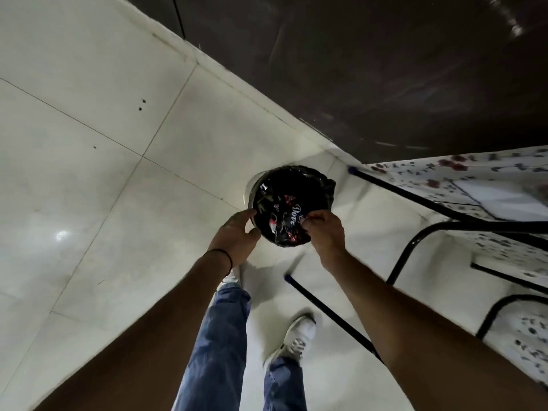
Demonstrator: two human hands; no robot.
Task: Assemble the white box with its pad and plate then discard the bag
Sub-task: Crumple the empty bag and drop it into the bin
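A round trash bin (252, 185) with a black liner stands on the floor by the wall, with shiny wrappers lying inside. My left hand (237, 235) grips the bin's near left rim, thumb below and fingers on the edge. My right hand (323, 229) hovers over the near right rim with its fingertips pinched on a small crumpled bag (303, 221), which is mostly hidden by the fingers. A white flat box (504, 200) lies blurred on the table at the right.
A table with a floral cloth (421, 173) and black metal legs (409, 262) stands close on the right. A dark wall (385, 69) runs behind the bin. My legs in jeans and white shoes (299, 336) stand on pale floor tiles (103, 173).
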